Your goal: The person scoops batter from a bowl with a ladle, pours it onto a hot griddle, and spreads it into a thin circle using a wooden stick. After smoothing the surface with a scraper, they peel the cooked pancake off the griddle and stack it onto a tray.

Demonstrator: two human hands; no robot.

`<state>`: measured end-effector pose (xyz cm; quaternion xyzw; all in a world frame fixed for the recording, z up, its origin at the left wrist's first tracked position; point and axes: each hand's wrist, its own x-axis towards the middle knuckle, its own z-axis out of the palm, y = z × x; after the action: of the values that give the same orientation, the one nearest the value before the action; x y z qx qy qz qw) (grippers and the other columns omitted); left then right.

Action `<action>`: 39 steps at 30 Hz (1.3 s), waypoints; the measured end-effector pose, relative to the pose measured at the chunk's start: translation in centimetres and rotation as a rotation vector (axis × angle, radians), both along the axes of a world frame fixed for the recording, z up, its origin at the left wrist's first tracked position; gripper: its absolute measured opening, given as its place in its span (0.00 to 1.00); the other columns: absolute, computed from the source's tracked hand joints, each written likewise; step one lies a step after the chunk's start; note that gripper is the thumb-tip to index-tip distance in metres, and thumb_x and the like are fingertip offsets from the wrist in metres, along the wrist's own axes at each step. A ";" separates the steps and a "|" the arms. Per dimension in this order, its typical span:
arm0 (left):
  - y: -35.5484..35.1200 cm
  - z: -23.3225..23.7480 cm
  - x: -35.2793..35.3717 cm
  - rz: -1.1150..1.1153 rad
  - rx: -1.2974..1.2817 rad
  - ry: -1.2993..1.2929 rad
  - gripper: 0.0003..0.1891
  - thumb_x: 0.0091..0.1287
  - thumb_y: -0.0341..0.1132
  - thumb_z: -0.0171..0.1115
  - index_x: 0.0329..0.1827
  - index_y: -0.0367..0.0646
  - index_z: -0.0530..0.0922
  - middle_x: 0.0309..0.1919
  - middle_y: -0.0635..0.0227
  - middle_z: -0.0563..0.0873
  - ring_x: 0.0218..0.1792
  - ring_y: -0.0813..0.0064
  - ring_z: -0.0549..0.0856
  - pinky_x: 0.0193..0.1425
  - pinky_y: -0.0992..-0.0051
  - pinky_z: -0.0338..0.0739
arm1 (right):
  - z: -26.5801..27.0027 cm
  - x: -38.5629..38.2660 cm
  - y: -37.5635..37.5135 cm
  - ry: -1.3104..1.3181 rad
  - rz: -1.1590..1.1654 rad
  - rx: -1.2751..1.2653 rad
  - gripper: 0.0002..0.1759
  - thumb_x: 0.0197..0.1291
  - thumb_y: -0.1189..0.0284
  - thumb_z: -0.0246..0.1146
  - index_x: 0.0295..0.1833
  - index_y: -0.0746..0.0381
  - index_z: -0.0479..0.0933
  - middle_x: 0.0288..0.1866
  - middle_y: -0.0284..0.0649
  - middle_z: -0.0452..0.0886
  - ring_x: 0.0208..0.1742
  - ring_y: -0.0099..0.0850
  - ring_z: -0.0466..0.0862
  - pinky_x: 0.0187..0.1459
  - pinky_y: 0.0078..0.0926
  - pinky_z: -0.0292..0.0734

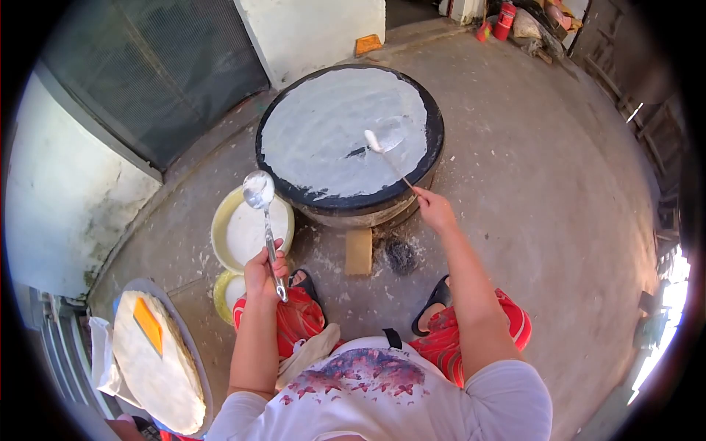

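White batter (323, 140) is covering the griddle (435, 132) | my right hand (434, 209) is gripping the spreader (374, 140) on it | my left hand (266, 273) is clutching the ladle (259, 189) over the bowl (216, 229).

Shiny metal ladle (259, 192), bowl upward, gripped in left hand (265, 270), thin stick spreader (375, 140) in right hand (434, 209), white tip resting on batter-coated round griddle (435, 136).

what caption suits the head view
Right hand holds a spreader to batter on a round griddle; left hand holds a ladle above a bowl
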<state>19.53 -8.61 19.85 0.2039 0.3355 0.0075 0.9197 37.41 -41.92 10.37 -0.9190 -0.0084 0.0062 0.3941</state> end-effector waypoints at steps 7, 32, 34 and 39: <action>-1.0 0.5 -0.3 -0.115 0.139 -0.027 0.15 0.68 0.37 0.39 0.47 0.35 0.68 0.23 0.64 0.72 0.17 0.78 0.68 0.16 0.81 0.62 | -0.4 -2.5 -1.4 0.143 -0.082 0.206 0.15 0.59 0.69 0.52 0.52 0.50 0.75 0.27 0.38 0.81 0.29 0.25 0.81 0.35 0.23 0.74; -7.3 -3.3 8.6 -0.404 0.957 0.118 0.12 0.67 0.36 0.42 0.35 0.36 0.68 0.19 0.61 0.75 0.12 0.77 0.70 0.11 0.76 0.66 | -3.8 -9.1 10.9 -0.022 -0.086 0.359 0.18 0.61 0.74 0.46 0.57 0.57 0.70 0.23 0.38 0.79 0.20 0.24 0.76 0.27 0.23 0.71; -8.1 -3.1 8.7 -0.382 0.891 0.177 0.11 0.66 0.35 0.41 0.35 0.35 0.68 0.18 0.61 0.75 0.12 0.77 0.70 0.12 0.76 0.66 | -2.7 -9.2 12.6 0.066 -0.046 0.401 0.19 0.61 0.74 0.46 0.57 0.57 0.70 0.23 0.38 0.79 0.19 0.23 0.76 0.27 0.23 0.72; -5.0 -0.5 7.7 -0.260 0.277 0.129 0.12 0.66 0.33 0.42 0.42 0.31 0.68 0.22 0.65 0.73 0.15 0.79 0.69 0.15 0.79 0.67 | 1.6 -9.5 11.4 -0.156 0.079 0.458 0.18 0.62 0.72 0.48 0.57 0.55 0.70 0.20 0.35 0.76 0.17 0.19 0.71 0.22 0.19 0.70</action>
<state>27.27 -13.63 19.40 0.3702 0.3602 -0.0785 0.8527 27.93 -30.54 11.95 -0.8024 -0.0760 -0.0513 0.5897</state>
